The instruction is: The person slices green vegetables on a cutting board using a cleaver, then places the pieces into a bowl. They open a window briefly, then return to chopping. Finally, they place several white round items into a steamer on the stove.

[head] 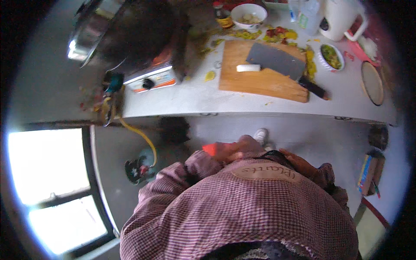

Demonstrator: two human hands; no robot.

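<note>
My left hand (pixel 231 153) is low in front of my checked apron (pixel 240 208), beside a bright red item (pixel 210 149). Blur leaves it unclear whether the hand grips that item. On the other side of my waist, my right hand (pixel 302 164) rests against the apron near a dark piece of fabric (pixel 272 155); its fingers are partly hidden. Before me on the counter lies a wooden cutting board (pixel 253 86). A cleaver (pixel 276 60) lies flat across it, its black handle past the right edge. Beside the blade sits a short white block (pixel 248 68).
Left on the counter stands a gas stove (pixel 152 79) under a dark pan (pixel 136 32). Food scraps (pixel 279 34) ring the board. Behind are a white bowl (pixel 249 16), a bottle (pixel 223 16) and an electric kettle (pixel 339 19). A dish of greens (pixel 331 57) stands right. A yellow hose (pixel 141 133) hangs left.
</note>
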